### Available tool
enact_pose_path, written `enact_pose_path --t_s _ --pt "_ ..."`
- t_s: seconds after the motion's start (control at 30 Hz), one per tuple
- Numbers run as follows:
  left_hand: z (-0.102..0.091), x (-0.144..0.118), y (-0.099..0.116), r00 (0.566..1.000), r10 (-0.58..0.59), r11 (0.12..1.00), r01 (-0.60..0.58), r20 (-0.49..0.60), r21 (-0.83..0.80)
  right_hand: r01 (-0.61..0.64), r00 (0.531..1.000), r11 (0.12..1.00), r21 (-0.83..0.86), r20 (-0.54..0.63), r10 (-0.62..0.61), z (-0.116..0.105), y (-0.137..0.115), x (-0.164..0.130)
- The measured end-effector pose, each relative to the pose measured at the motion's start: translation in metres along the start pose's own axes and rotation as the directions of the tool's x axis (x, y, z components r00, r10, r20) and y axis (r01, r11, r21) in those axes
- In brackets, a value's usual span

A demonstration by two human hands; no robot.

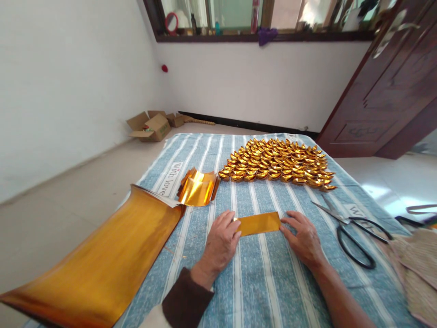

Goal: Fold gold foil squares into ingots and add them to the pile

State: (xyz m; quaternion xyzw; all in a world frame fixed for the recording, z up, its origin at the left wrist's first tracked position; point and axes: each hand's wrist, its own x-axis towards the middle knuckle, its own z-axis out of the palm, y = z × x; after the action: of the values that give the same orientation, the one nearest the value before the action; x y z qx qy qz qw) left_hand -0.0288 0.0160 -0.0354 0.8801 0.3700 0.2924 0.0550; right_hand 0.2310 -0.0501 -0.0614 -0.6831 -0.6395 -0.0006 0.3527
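A small rectangle of gold foil paper (259, 223) lies between my hands, just above or on the striped tablecloth. My left hand (223, 239) pinches its left end, and the fingers of my right hand (302, 237) are closed at its right end. Beyond my left hand sits a stack of shiny gold foil pieces (198, 189). Many folded gold ingot shapes (276, 164) stand packed in rows at the back of the table. At the left, a large gold foil sheet (99, 250) hangs past the table's edge.
Black-handled scissors (348, 223) lie spread on the striped cloth (252, 282) to the right of my right hand. A beige fabric item (416, 269) is at the right edge. Cardboard boxes (153, 126) stand on the floor by the wall; a brown door (375, 86) is at the right.
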Motion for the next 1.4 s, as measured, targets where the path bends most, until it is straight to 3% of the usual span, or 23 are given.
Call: enact_pose_path --t_s 0.23,0.43,0.57,0.63,0.7,0.87,1.17,1.4 --pt "0.001 0.000 -0.002 1.000 -0.018 0.999 0.019 0.022 -0.032 0.010 1.000 0.999 0.046 -0.005 -0.010 0.000 0.005 0.002" --pt "0.002 0.000 -0.002 0.999 -0.022 1.000 0.022 0.031 -0.019 -0.005 0.982 0.990 0.141 -0.184 0.031 0.001 0.003 0.001" --pt "-0.001 0.001 0.000 0.999 -0.022 1.000 0.023 0.048 -0.010 0.154 0.957 0.986 0.064 -0.260 -0.132 -0.001 -0.020 0.004" --pt "-0.002 0.001 0.000 0.998 -0.024 1.000 0.025 0.053 -0.009 0.259 0.941 0.966 0.003 -0.228 -0.251 0.001 -0.036 0.006" --pt "-0.002 0.002 0.001 0.998 -0.024 1.000 0.025 0.053 -0.013 0.288 0.942 0.957 -0.043 -0.166 -0.291 0.007 -0.052 0.006" --pt "-0.002 0.001 0.002 0.999 -0.030 0.999 0.031 0.043 -0.034 0.250 0.968 0.966 -0.066 0.013 -0.250 0.023 -0.071 0.005" --pt "-0.010 0.005 -0.010 0.975 -0.159 0.985 0.166 0.159 -0.036 0.078 0.996 0.997 0.024 0.046 -0.079 0.024 -0.062 0.003" --pt "-0.015 0.006 -0.018 0.964 -0.159 0.979 0.182 0.212 -0.093 0.015 0.998 0.998 0.069 0.058 -0.019 0.021 -0.046 0.008"
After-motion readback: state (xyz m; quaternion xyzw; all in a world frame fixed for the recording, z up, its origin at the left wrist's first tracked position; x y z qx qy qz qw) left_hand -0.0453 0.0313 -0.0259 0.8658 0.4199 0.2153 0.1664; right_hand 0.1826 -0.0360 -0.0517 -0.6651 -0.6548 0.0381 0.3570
